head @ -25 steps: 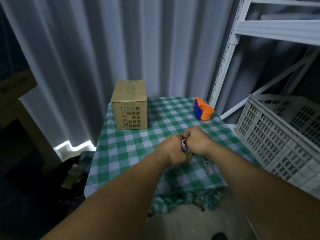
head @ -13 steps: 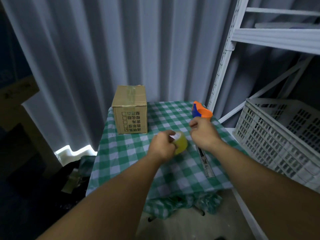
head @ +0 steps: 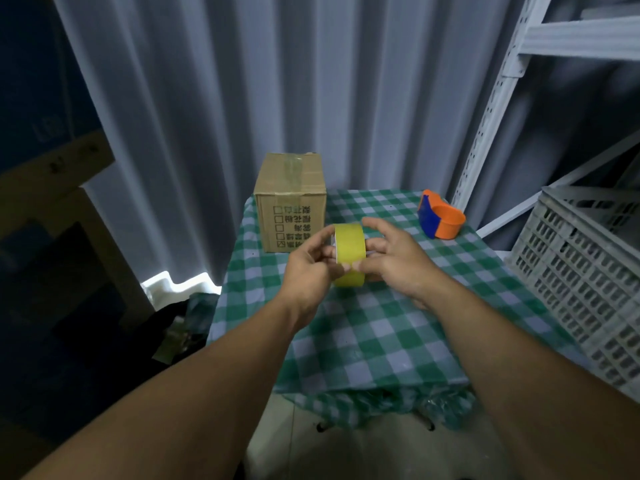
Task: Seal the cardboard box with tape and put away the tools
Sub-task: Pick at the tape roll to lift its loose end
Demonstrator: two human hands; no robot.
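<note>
The brown cardboard box (head: pixel 290 202) stands at the tabletop's far left corner, old tape across its top. Above the middle of the green checked tablecloth (head: pixel 363 327), the left hand (head: pixel 306 268) grips the yellow tape roll (head: pixel 349 254) while the right hand (head: pixel 391 258) fingers its rim. Turn the roll slowly, feeling for the loose end before peeling. An orange-and-blue tape dispenser (head: pixel 441 220) waits at the far right corner.

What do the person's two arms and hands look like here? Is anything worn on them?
Both forearms are bare as far as the view shows, with no sleeves in view. The left hand and the right hand wear no gloves. No watch, bracelet or ring can be seen on either.
</note>
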